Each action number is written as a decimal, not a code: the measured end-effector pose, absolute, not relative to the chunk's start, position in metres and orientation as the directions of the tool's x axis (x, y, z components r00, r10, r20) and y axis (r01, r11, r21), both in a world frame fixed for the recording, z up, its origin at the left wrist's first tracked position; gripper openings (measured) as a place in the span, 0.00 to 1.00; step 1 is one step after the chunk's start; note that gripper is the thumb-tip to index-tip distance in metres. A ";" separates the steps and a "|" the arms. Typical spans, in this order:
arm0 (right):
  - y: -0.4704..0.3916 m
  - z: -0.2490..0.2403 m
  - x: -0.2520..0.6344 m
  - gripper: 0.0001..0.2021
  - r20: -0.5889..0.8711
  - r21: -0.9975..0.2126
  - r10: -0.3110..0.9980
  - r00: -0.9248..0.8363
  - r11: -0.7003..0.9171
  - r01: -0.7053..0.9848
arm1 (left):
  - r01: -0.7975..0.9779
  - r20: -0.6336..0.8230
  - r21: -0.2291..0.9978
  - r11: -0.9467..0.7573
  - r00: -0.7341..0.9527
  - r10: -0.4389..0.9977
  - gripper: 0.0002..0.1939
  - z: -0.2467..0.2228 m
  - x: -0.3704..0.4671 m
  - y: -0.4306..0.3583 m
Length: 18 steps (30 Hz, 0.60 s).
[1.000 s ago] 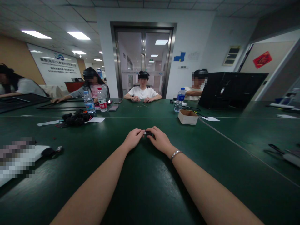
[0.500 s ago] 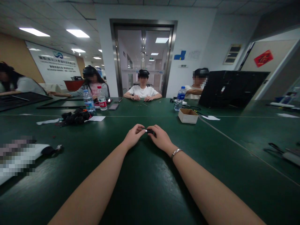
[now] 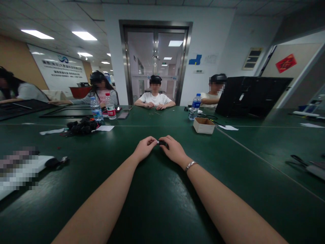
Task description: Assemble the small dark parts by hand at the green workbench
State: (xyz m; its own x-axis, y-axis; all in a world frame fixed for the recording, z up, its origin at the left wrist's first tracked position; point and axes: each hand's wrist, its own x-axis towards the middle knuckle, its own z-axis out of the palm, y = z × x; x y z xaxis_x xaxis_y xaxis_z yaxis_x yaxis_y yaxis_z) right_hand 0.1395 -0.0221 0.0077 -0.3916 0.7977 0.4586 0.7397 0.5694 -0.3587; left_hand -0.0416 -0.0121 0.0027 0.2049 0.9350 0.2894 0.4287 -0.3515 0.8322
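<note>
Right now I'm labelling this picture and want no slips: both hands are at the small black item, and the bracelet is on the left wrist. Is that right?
Not quite: the head view shows the bracelet on the right wrist, not the left. The left hand and right hand are indeed both at the small black item.

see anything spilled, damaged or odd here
Nothing spilled or plainly damaged stands out. At left, a jumbled black heap beside white paper looks untidy; the held black object is too small to judge.
</note>
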 end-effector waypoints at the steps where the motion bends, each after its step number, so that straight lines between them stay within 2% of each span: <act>1: -0.023 0.008 0.139 0.12 0.456 -0.354 0.797 -0.396 0.571 0.741 | 0.436 0.281 0.831 -0.345 0.207 0.937 0.12 0.002 -0.042 -0.012; 5: -0.024 0.008 0.138 0.12 0.436 -0.280 0.778 -0.452 0.595 0.754 | 0.492 0.270 0.787 -0.373 0.269 0.925 0.15 -0.003 -0.043 -0.008; 10: -0.027 0.013 0.136 0.07 0.362 -0.125 0.760 -0.539 0.613 0.780 | 0.674 0.266 0.609 -0.417 0.321 0.909 0.18 -0.006 -0.043 -0.005; 14: -0.032 0.020 0.132 0.08 0.282 -0.032 0.783 -0.554 0.584 0.811 | 0.726 0.266 0.508 -0.464 0.380 0.886 0.22 -0.004 -0.042 -0.007; 18: -0.034 0.023 0.132 0.10 0.276 0.036 0.795 -0.540 0.552 0.833 | 0.794 0.279 0.417 -0.442 0.351 0.894 0.25 -0.003 -0.041 -0.011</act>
